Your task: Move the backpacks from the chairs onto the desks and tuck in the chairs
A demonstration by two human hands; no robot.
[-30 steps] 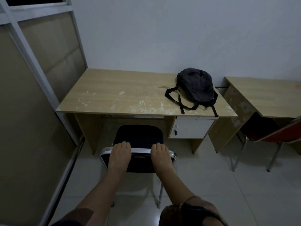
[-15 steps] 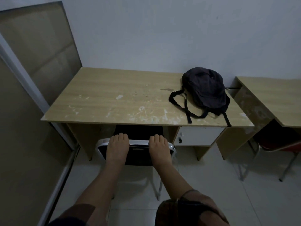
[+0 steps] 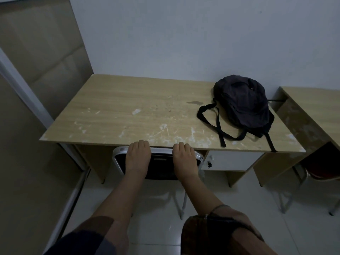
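Fingers (image 3: 139, 145) of left hand (image 3: 137, 159) and right hand (image 3: 184, 160) curled over the top rail of the chair (image 3: 161, 165), clamped on it, right at the counter (image 3: 128, 111) edge. Likely light, stiff and easy to slide by that rail; seat already under the counter. Soft, slack backpack (image 3: 244, 102) up on the counter, well right of the chair

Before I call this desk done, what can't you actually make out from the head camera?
- Black chair: the seat is hidden under the desk; only the backrest shows.
- Fingertips of the left hand and right hand: curled over the backrest's top, out of sight.
- Red chair: cut off by the right edge; any bag on it is unseen.
- Backpack: too dim for detail.
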